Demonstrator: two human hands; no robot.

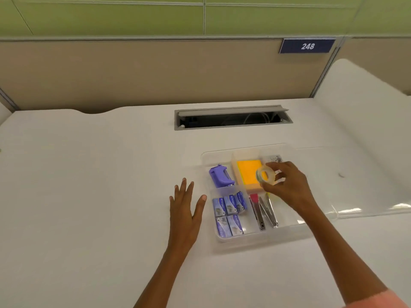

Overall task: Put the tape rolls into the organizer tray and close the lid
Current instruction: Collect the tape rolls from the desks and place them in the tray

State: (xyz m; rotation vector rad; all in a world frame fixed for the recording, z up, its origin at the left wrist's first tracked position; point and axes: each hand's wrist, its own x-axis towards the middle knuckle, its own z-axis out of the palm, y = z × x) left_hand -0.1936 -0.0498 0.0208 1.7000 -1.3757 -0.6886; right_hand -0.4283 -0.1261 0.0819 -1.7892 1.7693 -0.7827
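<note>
A clear plastic organizer tray sits on the white desk, right of centre. My right hand holds a clear tape roll above the tray, over the edge of the orange notes compartment. My left hand lies flat on the desk with fingers spread, just left of the tray and touching nothing. The tray's clear lid lies open on the desk to the right. I see no other tape roll.
In the tray are a purple staple remover, orange sticky notes, several blue staple boxes and metal clippers. A grey cable slot opens behind it. A beige partition bears the sign 248.
</note>
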